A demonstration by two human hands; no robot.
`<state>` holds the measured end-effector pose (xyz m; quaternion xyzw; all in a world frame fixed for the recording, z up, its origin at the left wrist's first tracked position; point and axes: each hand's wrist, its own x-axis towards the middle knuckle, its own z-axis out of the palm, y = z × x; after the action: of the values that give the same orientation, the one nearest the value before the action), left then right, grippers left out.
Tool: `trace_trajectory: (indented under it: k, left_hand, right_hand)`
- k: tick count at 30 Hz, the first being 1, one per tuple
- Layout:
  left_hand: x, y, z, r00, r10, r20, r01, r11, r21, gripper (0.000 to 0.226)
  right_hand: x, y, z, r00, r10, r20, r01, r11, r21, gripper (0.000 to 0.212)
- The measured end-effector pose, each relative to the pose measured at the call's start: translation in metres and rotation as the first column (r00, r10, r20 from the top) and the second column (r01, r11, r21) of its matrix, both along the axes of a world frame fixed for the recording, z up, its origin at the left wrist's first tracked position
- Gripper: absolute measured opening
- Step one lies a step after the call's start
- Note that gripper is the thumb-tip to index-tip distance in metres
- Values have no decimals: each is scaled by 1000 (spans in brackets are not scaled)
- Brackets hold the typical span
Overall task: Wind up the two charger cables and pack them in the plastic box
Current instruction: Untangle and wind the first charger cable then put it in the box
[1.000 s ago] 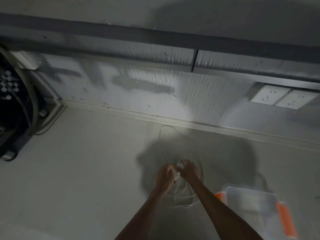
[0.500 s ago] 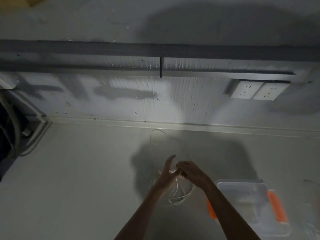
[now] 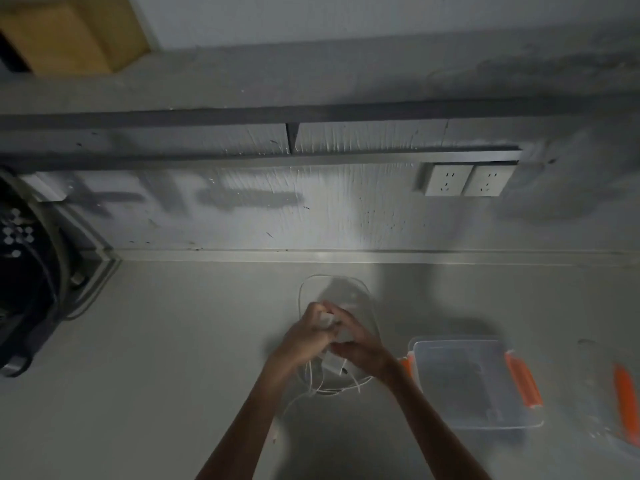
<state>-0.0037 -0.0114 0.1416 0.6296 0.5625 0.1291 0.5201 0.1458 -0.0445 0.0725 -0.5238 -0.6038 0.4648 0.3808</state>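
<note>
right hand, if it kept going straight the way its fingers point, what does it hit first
The right hand points up-left at the left hand, so it would likely meet that hand and the thin white charger cable between them; depth is unclear.

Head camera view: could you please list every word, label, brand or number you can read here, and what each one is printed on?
None can be read.
Two white wall sockets: only pin slots, no lettering.
Clear plastic box with orange latches: no label visible.
White charger cable held by both hands: any print too blurred.
</note>
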Motion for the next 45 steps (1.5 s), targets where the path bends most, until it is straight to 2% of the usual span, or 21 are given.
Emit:
trace_trajectory:
  k: [1,3,6,8,10,13,16,18,19,21,23,25,27,31,34,36,37,38,40,43,45]
  left_hand:
    - [-5,-3,12,999,-9,-47,10,1000,27,33]
    - [-12,-9,41,1000,-7,8,6,999,39,27]
    - [-22,-18,100,963,30,269,-32,999,3,28]
    - [-32,-26,141,895,42,443,-73,996,52,34]
    - [-45,-36,178,825,3,565,-91,988,126,35]
    - [-63,-50,212,746,-87,661,-85,971,223,31]
    - [-76,-62,226,650,-147,746,-127,946,297,34]
    - [-80,-62,220,631,-147,761,-209,913,350,33]
    - [-82,-58,211,649,-123,751,-264,889,374,30]
    - [-78,-46,181,717,-18,697,-340,863,373,31]
    - [-67,-39,140,758,79,647,-357,881,311,38]
    - [-52,-37,92,785,118,608,-334,907,256,43]
    - [-38,-40,49,807,149,571,-324,921,217,50]
    - [-14,-48,8,800,204,565,-313,944,102,57]
    - [2,-39,4,804,193,563,-309,944,117,50]
    - [9,-27,9,813,163,558,-288,947,143,39]
    - [10,-21,12,819,146,554,-271,951,151,35]
    - [9,-15,15,823,133,552,-256,954,153,33]
    - [2,-5,26,811,128,570,-262,952,160,29]
    - [-8,4,53,772,107,626,-263,951,163,29]
    - [-11,3,75,747,62,662,-249,949,192,30]
  right_hand:
    - [-6,0,5,999,4,-54,-5,1000,-16,70]
    - [-14,-2,19,986,-18,-168,19,1000,5,60]
    - [-22,-4,47,936,-55,-348,56,998,-5,36]
    - [-26,-7,54,933,-29,-359,19,999,-31,26]
    - [-33,-10,56,969,70,-236,-84,995,-49,15]
    - [-47,-16,44,983,182,-38,-185,973,-138,12]
    - [-43,-13,19,940,153,306,-116,984,-138,17]
    - [-33,-8,17,918,69,390,-22,992,-123,17]
    - [-31,-4,24,942,18,334,17,995,-101,21]
    - [-28,5,47,993,-101,64,104,993,-52,27]
    - [-31,12,78,963,-165,-215,167,986,-7,21]
    - [-33,19,105,896,-175,-408,215,975,54,11]
    - [-30,23,127,812,-174,-558,259,963,77,12]
    - [-23,26,156,592,-98,-800,209,977,35,15]
    - [-20,25,163,252,-63,-966,-1,998,-65,18]
    - [-14,21,159,21,-130,-991,-102,986,-132,22]
    - [-10,19,155,-50,-171,-984,-117,979,-164,24]
    - [-4,15,151,-67,-198,-978,-118,975,-190,23]
    - [8,7,138,36,-244,-969,-63,967,-246,11]
    - [28,-5,104,304,-360,-882,2,926,-377,50]
    - [30,-13,85,404,-340,-849,-75,913,-401,67]
